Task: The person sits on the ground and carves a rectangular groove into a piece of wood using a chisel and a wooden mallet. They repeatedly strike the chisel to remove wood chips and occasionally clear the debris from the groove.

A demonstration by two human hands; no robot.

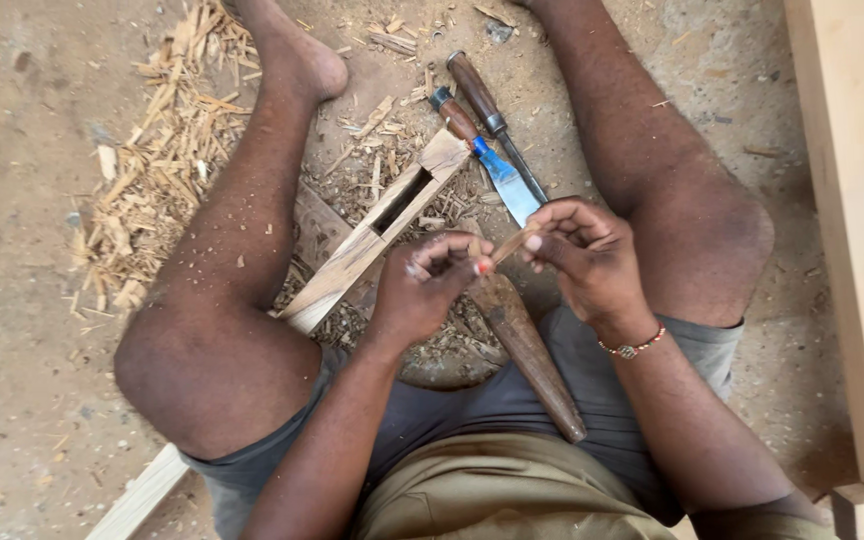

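I sit on the ground with my legs spread. My left hand [424,285] and my right hand [584,250] meet in the middle, both pinching a small thin wooden stick [508,246] with a reddish tip. Just beyond my hands lies a long wooden piece [372,238] with a rectangular slot cut through it. Two chisels lie past it: one with a blue collar and wide blade [497,172], one with a dark wooden handle [482,100]. A dark wooden mallet handle [530,355] rests between my thighs.
Wood chips and shavings [157,160] are heaped at the left and around the slotted piece. A pale wooden plank [857,220] stands along the right edge. Another pale strip [137,498] lies under my left leg. The floor is dusty concrete.
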